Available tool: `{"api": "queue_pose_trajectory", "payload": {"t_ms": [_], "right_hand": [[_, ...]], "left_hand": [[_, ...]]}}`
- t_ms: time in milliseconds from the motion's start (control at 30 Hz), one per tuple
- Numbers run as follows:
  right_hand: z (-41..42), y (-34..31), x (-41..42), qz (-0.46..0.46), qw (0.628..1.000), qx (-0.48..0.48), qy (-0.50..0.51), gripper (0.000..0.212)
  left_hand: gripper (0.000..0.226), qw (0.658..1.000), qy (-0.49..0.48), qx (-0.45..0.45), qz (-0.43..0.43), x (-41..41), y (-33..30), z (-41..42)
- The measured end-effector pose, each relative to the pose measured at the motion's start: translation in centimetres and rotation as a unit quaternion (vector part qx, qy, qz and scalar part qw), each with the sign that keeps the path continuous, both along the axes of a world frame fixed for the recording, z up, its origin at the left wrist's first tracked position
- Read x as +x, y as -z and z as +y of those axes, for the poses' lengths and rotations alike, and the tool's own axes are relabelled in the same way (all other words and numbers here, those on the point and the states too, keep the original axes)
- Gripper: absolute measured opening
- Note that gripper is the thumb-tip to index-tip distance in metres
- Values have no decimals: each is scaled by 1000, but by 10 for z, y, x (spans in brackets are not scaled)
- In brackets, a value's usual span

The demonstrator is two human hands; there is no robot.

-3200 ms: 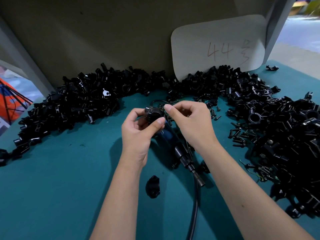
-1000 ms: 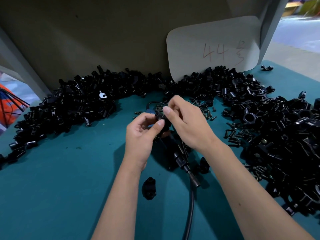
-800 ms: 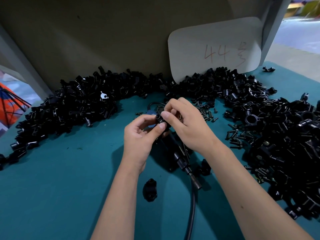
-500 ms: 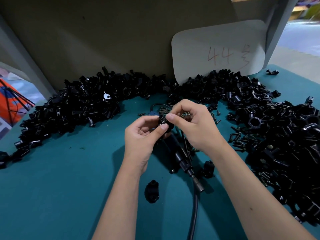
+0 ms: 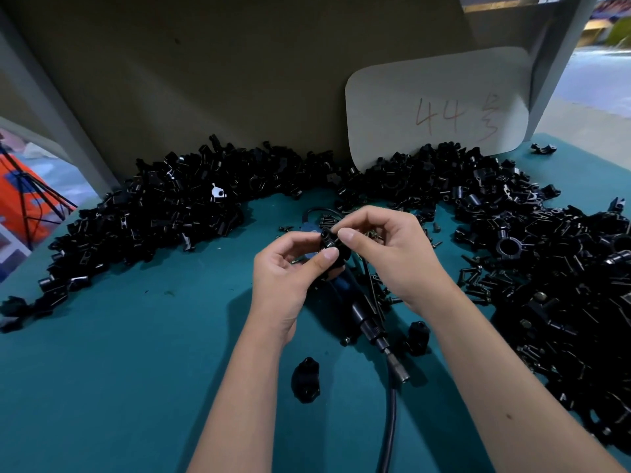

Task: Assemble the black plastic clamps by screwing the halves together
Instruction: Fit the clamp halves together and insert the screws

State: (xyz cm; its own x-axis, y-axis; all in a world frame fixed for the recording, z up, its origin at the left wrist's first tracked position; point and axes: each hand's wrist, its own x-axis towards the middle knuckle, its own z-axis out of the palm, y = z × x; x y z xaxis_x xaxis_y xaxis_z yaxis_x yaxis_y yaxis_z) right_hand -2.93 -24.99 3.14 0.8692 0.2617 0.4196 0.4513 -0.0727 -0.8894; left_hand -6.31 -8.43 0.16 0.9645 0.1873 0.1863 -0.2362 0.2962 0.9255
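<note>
My left hand (image 5: 286,268) holds a black plastic clamp (image 5: 333,249) between thumb and fingers above the table's middle. My right hand (image 5: 392,247) pinches at the clamp's top with thumb and forefinger; a small screw seems to sit there, but it is mostly hidden. Under my hands lies an electric screwdriver (image 5: 362,312) with a blue body and a black cable (image 5: 391,421). One assembled clamp (image 5: 306,379) lies on the teal table (image 5: 119,370) near my left forearm, another clamp (image 5: 418,337) by my right wrist.
Large heaps of black clamp halves fill the back left (image 5: 153,213) and the whole right side (image 5: 553,268). Loose screws (image 5: 478,281) lie scattered to the right of my hands. A pale card marked "44" (image 5: 440,104) leans on the back wall.
Both hands have stayed together on the clamp above the screwdriver. My right fingers have shifted slightly on its top; the view has drifted a little.
</note>
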Motion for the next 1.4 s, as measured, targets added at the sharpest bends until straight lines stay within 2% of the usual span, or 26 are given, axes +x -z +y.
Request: {"api": "queue_pose_trajectory", "payload": {"t_ms": [100,200,300,533,700,767,833,1000,1200,1267,1400], "right_hand": [[3,1,0,-7,1000,1,16,6],[8,4,0,-12,998,9,55,21],[13,6,1,-54,995,-34,78,33],[11,2,-2,-100,991,-60,70,29],[6,2,-2,-45,994,-97,5,21],[7,3,-2,-34,993,-115,-14,16],[10,4,-1,-38,991,-129,-17,18],[12,7,0,-91,980,-170,48,31],[17,-2,-4,-67,977,-201,39,39],[20,-1,-6,-49,976,-211,24,36],[19,4,-3,-66,947,-313,13,15]], "left_hand": [[35,1000,-1,-1,-3,0,0,2],[35,1000,-7,8,1,-1,0,-1],[29,1000,-8,19,2,0,0,-4],[36,999,0,16,28,0,1,-6],[33,999,27,-24,38,-2,-1,-3],[25,999,22,-13,38,-2,-1,-2],[14,999,21,19,39,-2,-1,-1],[14,999,19,21,35,-2,-3,-2],[22,998,-14,63,2,-3,-5,-2],[23,996,-19,84,3,-3,-4,-2],[21,995,-35,96,14,-3,-5,4]]}}
